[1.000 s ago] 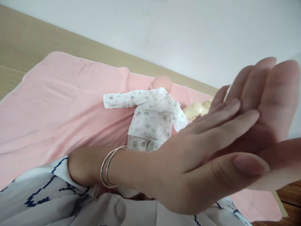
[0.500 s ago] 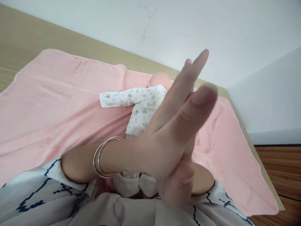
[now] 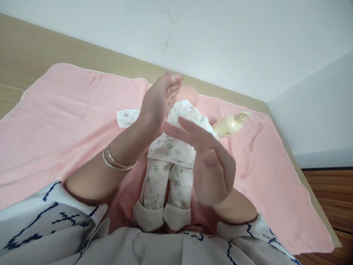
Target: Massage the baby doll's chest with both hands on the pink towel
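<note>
A baby doll [image 3: 172,154] in a white printed top and trousers lies on its back on a pink blanket [image 3: 55,117], head toward the wall. My left hand [image 3: 158,101], with thin bangles on its wrist, is raised above the doll's chest, fingers straight and together, holding nothing. My right hand [image 3: 208,165] hovers palm up over the doll's right side, fingers spread, also holding nothing. The two hands are apart and touch neither the doll nor each other. A cream pump bottle [image 3: 230,125] lies on the blanket just right of the doll.
The blanket covers a light wooden table [image 3: 33,48] set against a white wall [image 3: 220,36]. The table's right edge drops to a brown wooden floor [image 3: 331,191]. My white, blue-patterned sleeves [image 3: 41,217] fill the bottom of the view.
My palms were pressed and rubbing together close to the camera; now they have separated and moved down over the doll, and the bottle and the doll's legs are uncovered.
</note>
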`<state>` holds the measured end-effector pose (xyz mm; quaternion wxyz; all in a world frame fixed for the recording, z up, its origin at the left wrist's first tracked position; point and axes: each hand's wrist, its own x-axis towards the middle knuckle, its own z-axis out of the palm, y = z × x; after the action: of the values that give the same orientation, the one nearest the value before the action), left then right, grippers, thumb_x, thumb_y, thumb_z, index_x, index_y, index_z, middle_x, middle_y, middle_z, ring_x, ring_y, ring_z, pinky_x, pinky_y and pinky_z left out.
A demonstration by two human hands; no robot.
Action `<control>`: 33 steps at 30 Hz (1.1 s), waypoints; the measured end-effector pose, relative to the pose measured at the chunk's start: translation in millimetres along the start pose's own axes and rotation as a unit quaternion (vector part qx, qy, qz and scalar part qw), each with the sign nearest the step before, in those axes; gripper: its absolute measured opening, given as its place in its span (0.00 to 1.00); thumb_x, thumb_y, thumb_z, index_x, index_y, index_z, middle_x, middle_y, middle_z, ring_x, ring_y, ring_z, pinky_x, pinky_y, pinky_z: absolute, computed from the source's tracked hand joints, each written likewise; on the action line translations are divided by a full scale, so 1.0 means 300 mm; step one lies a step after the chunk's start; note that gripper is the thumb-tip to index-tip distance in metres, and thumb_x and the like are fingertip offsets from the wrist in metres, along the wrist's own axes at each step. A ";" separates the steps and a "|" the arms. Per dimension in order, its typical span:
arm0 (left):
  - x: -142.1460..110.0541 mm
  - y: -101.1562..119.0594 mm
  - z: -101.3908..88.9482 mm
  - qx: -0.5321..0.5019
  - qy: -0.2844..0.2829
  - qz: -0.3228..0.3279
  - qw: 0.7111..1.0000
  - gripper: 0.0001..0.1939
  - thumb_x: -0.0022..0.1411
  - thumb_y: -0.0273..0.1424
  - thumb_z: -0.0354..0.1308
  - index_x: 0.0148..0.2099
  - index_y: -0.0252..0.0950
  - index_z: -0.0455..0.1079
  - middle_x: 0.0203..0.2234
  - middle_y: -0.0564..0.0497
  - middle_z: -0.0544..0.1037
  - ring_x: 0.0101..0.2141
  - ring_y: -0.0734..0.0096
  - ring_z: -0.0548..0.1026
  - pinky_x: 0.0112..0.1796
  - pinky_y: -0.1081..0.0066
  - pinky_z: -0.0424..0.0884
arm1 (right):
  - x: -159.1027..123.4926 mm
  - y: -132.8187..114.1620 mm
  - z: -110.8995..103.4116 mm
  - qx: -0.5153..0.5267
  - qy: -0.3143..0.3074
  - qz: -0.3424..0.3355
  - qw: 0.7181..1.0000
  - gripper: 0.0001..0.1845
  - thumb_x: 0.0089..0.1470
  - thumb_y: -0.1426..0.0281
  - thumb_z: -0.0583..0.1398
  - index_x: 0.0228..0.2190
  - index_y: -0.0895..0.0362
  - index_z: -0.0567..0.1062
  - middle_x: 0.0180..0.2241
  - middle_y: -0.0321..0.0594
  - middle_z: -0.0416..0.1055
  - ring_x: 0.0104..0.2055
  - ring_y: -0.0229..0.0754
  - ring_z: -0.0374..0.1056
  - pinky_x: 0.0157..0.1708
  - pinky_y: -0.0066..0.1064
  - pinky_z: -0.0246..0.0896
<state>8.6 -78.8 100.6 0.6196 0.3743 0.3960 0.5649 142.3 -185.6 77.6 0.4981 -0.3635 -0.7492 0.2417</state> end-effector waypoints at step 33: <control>0.188 -0.400 -0.150 0.567 -0.006 0.231 0.791 0.26 0.73 0.36 0.41 0.63 0.34 0.71 0.61 0.39 0.78 0.62 0.55 0.73 0.69 0.54 0.64 | 0.135 0.364 0.058 -0.346 -0.169 0.184 0.905 0.37 0.66 0.70 0.49 0.72 0.69 0.58 0.78 0.54 0.48 0.82 0.53 0.39 0.80 0.55 0.36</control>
<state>18.7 -31.5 -30.9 0.1494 0.7422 0.5433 0.3629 149.8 -86.1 14.9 0.1541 -0.5980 -0.7784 0.1125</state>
